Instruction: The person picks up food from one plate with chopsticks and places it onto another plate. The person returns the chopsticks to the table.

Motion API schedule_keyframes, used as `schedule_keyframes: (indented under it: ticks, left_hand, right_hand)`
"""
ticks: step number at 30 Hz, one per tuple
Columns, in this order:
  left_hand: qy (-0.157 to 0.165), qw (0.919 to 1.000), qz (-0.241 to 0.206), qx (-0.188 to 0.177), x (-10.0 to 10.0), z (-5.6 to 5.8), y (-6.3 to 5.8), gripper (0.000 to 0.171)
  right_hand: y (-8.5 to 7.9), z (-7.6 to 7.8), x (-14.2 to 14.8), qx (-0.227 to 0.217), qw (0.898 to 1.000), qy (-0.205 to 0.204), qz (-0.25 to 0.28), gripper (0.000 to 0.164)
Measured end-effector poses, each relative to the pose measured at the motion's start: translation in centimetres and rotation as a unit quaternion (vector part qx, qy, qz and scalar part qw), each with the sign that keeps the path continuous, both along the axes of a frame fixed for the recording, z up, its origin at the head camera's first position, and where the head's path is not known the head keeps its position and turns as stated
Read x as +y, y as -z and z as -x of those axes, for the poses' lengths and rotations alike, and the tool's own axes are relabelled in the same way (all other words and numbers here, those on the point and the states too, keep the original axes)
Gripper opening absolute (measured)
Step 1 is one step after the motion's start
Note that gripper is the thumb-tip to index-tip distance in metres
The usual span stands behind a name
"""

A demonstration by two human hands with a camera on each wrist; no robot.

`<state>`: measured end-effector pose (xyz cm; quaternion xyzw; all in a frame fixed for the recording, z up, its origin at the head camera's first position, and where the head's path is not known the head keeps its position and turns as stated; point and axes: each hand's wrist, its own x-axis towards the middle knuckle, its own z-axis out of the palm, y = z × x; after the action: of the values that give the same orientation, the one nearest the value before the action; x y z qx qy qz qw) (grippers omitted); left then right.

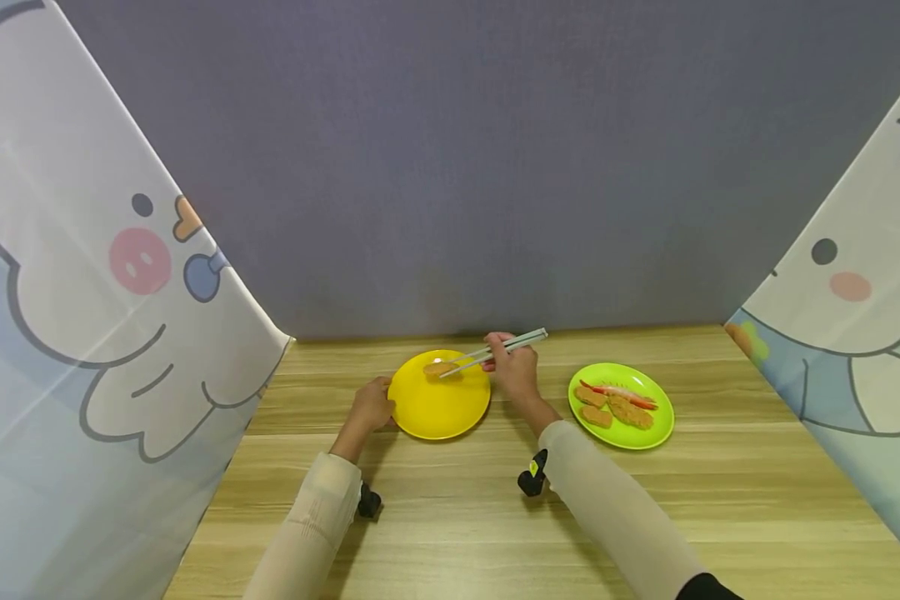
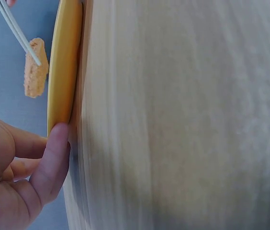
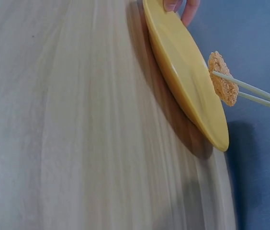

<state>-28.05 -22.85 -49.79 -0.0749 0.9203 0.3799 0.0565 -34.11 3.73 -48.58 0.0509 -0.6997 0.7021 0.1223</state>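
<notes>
With my right hand I hold a pair of pale chopsticks. Their tips pinch an orange-brown breaded piece of food over the far part of a round yellow plate. Both wrist views show the breaded piece raised beside the plate's rim, one chopstick across its face. My left hand grips the left edge of the yellow plate, and in the left wrist view its fingertips meet at the rim. Most of my right hand lies outside the right wrist view.
To the right stands a green plate bearing a red-and-white shrimp and several breaded pieces. The wooden table ends at a grey backdrop. Cartoon-printed panels stand at both sides.
</notes>
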Motion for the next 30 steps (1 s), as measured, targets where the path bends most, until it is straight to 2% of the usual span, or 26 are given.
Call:
schedule_keyframes:
  ticks: [14,19,24,30]
  left_hand:
    - [0.002,0.9999,0.000,0.012,-0.1,0.0,0.2,0.050]
    - [0.001,0.9999,-0.003,0.011,0.0,-0.1,0.1,0.050]
    - [0.003,0.9999,-0.013,0.010,-0.1,-0.1,0.2,0.050]
    - [0.002,0.9998,-0.017,0.005,-0.2,0.1,0.2,0.051]
  right_hand:
    - [-0.8,-0.5,2.8,0.015,0.999,-0.007,0.036,0.034]
    - [-2.1,-1.6,4.3,0.006,0.998,-0.024,0.066,0.033]
    - [-3.6,-3.0,5.7,0.009,0.998,-0.021,0.063,0.032]
    - [-3.8,-3.4,7.8,0.019,0.997,-0.014,0.076,0.031]
